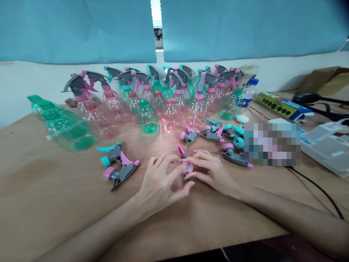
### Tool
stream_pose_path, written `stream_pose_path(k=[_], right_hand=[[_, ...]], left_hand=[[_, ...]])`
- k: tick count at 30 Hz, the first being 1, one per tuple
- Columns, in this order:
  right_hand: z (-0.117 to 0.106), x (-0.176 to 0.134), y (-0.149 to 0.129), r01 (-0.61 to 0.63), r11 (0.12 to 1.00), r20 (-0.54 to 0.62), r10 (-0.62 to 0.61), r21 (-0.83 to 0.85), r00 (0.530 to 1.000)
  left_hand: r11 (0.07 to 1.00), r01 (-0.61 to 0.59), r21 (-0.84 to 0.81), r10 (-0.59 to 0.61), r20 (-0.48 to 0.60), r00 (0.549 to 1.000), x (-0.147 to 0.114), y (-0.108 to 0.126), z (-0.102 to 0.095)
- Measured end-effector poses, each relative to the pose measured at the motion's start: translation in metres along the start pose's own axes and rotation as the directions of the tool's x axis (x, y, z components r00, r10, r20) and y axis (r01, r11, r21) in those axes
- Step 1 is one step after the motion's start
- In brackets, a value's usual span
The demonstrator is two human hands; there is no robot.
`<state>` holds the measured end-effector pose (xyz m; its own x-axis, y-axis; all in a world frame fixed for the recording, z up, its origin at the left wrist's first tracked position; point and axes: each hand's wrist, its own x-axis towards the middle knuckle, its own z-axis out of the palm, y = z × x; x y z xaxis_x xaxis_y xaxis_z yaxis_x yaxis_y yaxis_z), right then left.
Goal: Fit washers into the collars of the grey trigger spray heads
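Between my two hands, low over the front of the table, is a trigger spray head (187,167) with a pink collar whose open underside faces me. My left hand (163,178) presses its index finger into the collar, thumb stretched out below. The fingers of my right hand (211,169) close around the spray head from the right. To the left lie a pink-collared spray head (122,174) and a teal-collared spray head (111,154). Several more loose spray heads (212,134) lie beyond my right hand. A green bottle (148,118) and a pink bottle (171,118), both without heads, stand ahead.
Rows of bottles (178,96), many with spray heads fitted, stand toward the wall. Green bottles (68,127) lie at the left. On the right are a Pepsi bottle (247,96), a long box (280,105), a clear plastic case (327,145) and a black cable (321,185).
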<state>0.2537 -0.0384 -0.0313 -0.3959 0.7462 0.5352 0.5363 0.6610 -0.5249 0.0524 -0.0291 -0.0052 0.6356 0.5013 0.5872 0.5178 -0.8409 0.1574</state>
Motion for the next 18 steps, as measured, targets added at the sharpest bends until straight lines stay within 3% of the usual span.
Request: stream_pose_path(k=[5,9,13,18], right_hand=[[0.001,0.001,0.0,0.005,1.0,0.002,-0.005,-0.015,1.0],[0.002,0.003,-0.004,0.013,1.0,-0.007,-0.013,-0.015,1.0],[0.002,0.004,-0.006,-0.007,1.0,-0.014,0.007,-0.003,1.0],[0.001,0.002,-0.005,-0.007,1.0,0.015,0.007,0.019,1.0]], left_hand=[[0.987,0.08,-0.14,-0.071,0.067,0.995,-0.002,0.003,-0.001],[0.985,0.039,-0.17,-0.039,0.004,0.999,-0.002,-0.002,-0.004],[0.994,-0.022,-0.109,0.015,-0.071,0.997,-0.004,-0.01,-0.005],[0.999,-0.051,-0.013,0.05,-0.077,0.996,-0.003,-0.013,-0.004]])
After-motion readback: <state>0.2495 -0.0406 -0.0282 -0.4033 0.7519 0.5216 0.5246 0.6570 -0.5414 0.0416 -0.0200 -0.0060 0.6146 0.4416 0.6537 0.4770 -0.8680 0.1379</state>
